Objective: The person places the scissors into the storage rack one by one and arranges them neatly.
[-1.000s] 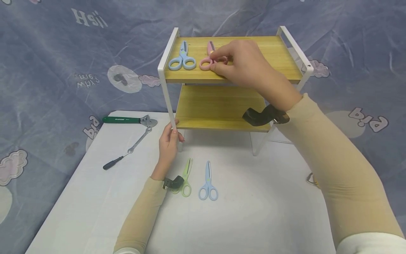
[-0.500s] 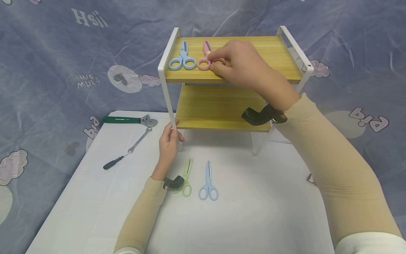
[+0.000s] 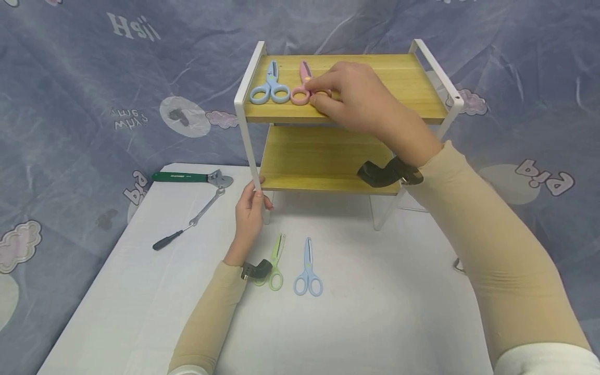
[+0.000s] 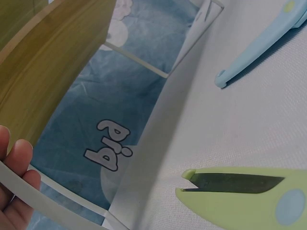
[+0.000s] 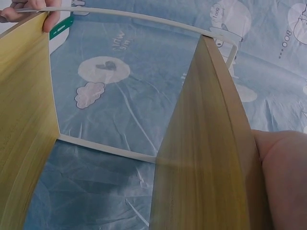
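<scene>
Your R hand (image 3: 356,99) pinches the pink plastic scissors' (image 3: 302,86) handle loops on the two-tier wooden rack w/ white metal frame (image 3: 398,78), top shelf, blades pointing away, while your L hand (image 3: 250,211) grips its front-left leg.

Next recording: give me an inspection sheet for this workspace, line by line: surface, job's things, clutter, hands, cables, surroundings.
Surface: white table with a two-tier wooden rack standing on it.
Job's things: pink scissors lie on the rack's top shelf beside blue scissors; green scissors and a second blue pair lie on the table in front of the rack.
Clutter: green-handled wrench and black-handled spanner at the table's far left.
Hands: right hand pinches the pink scissors' handle ring; left hand grips the rack's front left leg.
Cables: nothing seen.
Surroundings: blue printed cloth behind and around the table.
</scene>
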Demonstrator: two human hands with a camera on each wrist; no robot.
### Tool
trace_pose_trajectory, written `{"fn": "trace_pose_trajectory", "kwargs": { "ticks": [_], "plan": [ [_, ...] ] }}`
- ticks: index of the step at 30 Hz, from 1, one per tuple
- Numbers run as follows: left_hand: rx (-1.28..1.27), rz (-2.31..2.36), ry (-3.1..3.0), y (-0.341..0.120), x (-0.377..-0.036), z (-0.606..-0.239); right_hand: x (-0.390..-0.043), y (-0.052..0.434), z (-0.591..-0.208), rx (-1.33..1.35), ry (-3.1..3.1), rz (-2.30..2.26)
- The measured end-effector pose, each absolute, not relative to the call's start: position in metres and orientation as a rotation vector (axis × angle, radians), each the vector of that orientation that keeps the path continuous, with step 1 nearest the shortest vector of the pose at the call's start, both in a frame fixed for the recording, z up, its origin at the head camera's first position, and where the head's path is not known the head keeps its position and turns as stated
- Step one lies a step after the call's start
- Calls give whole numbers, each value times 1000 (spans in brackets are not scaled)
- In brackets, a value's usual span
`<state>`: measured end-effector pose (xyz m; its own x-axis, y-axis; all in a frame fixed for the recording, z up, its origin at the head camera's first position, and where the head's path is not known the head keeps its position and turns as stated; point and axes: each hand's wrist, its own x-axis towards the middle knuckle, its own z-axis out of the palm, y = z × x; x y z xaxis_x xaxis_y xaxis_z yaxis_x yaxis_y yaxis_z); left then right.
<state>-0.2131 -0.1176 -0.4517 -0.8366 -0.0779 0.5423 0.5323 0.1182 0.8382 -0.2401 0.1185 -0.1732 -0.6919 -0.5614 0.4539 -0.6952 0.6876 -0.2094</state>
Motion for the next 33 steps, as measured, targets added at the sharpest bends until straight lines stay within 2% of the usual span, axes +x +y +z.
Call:
{"fn": "trace_pose_trajectory", "kwargs": {
  "ticks": [21,27,33],
  "plan": [
    [-403,-1773,-1966,-118,-211,-451,-236,120,-181,928,-2341,623],
    [-357,-1795,-1991,-118,-211,-448,-224,127,-195,1047,-2020,693],
    [-361,-1798,-1975,-118,-212,-448,-194,131,-220,1212,-1723,826]
  ]
}}
